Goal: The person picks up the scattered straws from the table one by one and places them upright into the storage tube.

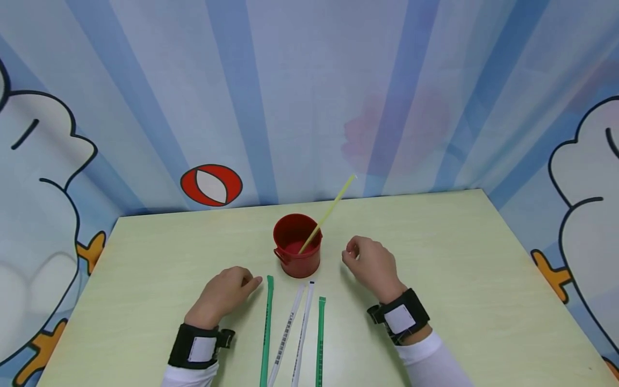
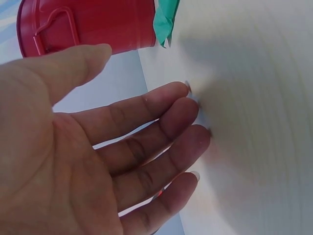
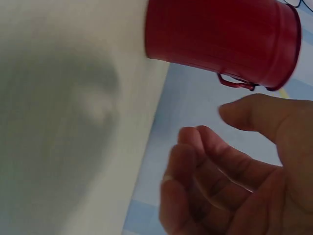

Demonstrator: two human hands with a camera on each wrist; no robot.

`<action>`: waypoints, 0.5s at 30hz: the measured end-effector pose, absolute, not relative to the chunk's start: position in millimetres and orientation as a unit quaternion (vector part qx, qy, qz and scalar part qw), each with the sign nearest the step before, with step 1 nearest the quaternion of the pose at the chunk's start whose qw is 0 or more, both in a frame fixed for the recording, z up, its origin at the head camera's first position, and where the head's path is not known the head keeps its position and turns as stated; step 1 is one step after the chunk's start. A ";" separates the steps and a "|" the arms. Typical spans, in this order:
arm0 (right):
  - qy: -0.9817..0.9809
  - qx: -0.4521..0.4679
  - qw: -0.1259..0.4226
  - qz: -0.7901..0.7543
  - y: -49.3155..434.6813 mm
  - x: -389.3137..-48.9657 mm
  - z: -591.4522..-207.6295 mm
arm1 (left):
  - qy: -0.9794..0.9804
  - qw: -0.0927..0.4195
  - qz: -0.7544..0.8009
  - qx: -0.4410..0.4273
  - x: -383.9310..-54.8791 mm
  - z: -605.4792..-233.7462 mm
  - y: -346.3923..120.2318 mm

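A small red bucket (image 1: 300, 265) stands upright near the middle of the table, a thin yellow straw (image 1: 333, 209) leaning out of it to the right. My left hand (image 1: 223, 294) rests at the table left of the bucket, its fingertips at the surface and nothing held, as the left wrist view shows. By the thumb lies a long green paper-wrapped stick (image 1: 267, 328). To the right of the bucket my right hand (image 1: 371, 264) hovers over its own shadow, fingers loosely bent, nothing between thumb and fingers.
In front of the bucket lie two white wrapped sticks (image 1: 302, 333) with printing, and a second green wrapped stick (image 1: 321, 338) to their right. The pale table (image 1: 459, 242) ends at the back against a blue striped curtain (image 1: 309, 97).
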State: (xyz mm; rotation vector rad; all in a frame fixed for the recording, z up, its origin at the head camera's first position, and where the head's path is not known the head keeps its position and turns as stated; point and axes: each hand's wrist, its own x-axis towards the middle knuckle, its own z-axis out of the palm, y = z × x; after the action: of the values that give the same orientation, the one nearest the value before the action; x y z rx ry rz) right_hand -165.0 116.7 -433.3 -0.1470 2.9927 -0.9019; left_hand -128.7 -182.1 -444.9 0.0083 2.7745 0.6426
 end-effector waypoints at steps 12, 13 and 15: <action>0.969 -0.050 0.076 -0.232 111.0 -159.7 -455.0 | 0.964 0.150 0.220 -0.003 -127.5 -445.3 -178.5; 0.968 -0.051 0.081 -0.230 110.7 -159.8 -455.7 | 0.964 0.150 0.221 -0.004 -127.4 -445.0 -178.2; 0.968 -0.052 0.090 -0.228 110.1 -160.2 -457.7 | 0.964 0.150 0.221 -0.005 -127.4 -444.6 -178.0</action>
State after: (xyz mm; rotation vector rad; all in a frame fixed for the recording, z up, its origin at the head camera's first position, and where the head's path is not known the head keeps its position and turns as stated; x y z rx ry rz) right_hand -160.2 110.1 -457.7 -0.1556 2.8778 -0.6788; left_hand -127.4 -178.0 -444.6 -0.0149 2.7687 0.6355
